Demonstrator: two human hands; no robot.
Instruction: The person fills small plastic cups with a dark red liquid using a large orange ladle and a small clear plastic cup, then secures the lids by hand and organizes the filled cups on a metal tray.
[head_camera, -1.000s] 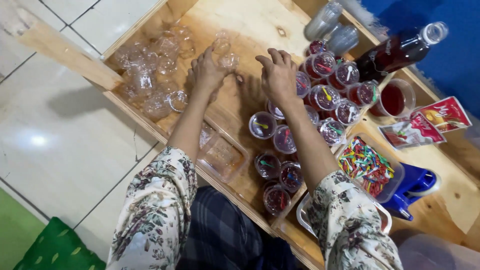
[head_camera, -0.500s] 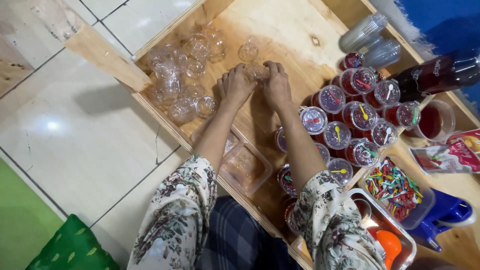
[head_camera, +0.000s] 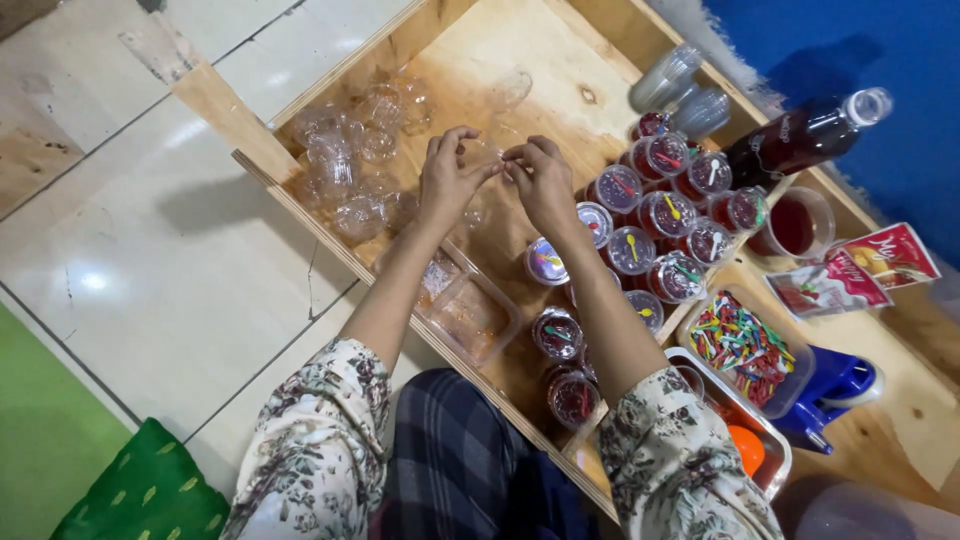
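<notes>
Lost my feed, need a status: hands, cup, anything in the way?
Left hand and right hand pinch one clear cup together. Empty cups left, filled red cups right. Nothing blocking.

Bare wood of the tray (head_camera: 545, 50) lay free ahead; empty clear cups (head_camera: 350, 165) crowded the left, filled red cups (head_camera: 665, 215) the right.

Small clear plastic cup (head_camera: 487, 152), empty, pinched between both hands' fingertips above the wooden tray (head_camera: 480, 60).
</notes>
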